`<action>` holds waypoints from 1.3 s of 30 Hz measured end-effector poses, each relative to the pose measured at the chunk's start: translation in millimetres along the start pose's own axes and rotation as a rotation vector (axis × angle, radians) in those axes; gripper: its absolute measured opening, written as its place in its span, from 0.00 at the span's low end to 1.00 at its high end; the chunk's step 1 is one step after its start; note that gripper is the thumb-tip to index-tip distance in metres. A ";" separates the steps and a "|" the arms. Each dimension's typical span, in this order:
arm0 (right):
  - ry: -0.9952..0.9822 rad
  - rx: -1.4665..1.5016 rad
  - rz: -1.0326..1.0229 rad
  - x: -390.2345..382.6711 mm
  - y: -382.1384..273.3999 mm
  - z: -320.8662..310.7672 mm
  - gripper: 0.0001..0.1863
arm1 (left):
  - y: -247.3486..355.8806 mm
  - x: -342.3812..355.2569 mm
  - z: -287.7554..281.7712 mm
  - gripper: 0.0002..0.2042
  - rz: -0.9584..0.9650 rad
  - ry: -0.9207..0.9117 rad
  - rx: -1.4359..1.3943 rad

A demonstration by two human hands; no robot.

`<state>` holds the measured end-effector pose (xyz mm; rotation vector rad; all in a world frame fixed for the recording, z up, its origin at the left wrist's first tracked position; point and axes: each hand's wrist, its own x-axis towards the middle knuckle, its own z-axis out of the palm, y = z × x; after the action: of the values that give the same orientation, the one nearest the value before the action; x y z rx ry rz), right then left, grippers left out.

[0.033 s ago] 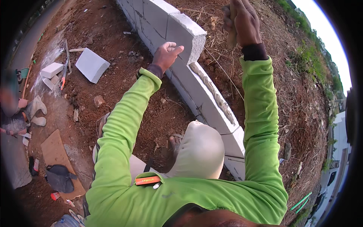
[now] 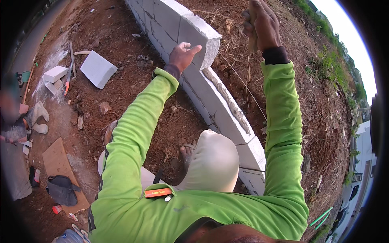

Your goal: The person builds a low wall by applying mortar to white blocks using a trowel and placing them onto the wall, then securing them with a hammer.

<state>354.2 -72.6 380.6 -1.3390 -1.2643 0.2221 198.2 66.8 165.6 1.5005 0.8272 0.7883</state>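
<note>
My left hand [image 2: 183, 56] is empty, with thumb and fingers apart, close beside the side face of a white block [image 2: 193, 40] on the upper course of a low wall [image 2: 237, 131]. I cannot tell whether it touches the block. The block's near end looks rough. A wavy bead of grey mortar [image 2: 229, 101] runs along the lower course's top, starting at that end. Over the wall's right side, my raised right hand [image 2: 267, 29] is closed around a tan-grey, long narrow piece [image 2: 253, 36]. Its upper end is cut off by the frame edge, so its kind is unclear.
A loose white block [image 2: 98, 69], smaller offcuts [image 2: 55, 74] and a saw with an orange handle [image 2: 67, 86] lie on the soil at left. A dark cap [image 2: 63, 190] rests on a brown board [image 2: 58, 160]. A thin string [image 2: 243, 81] stretches along the wall's right side.
My right hand has shifted slightly right and down with the narrow piece. My left hand has moved a little right and up beside the block.
</note>
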 end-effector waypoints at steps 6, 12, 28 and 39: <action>-0.268 -0.725 0.292 18.8 57.8 -110.2 0.23 | 45.7 75.1 29.1 0.48 -0.232 -0.038 0.022; -0.607 -1.221 -0.440 1.2 122.7 -177.8 0.21 | 37.8 126.8 33.7 0.42 -0.216 0.053 0.285; -1.144 -1.497 -0.533 -11.6 172.2 -103.3 0.20 | 21.6 115.7 37.5 0.37 -0.108 0.180 0.242; -1.097 -1.459 -0.843 31.6 194.0 -69.9 0.27 | 12.5 124.7 33.9 0.38 -0.054 0.185 0.300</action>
<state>519.8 -29.2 261.4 -1.6566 -3.1315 -0.8617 292.6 155.2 177.6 1.6764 1.1607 0.7966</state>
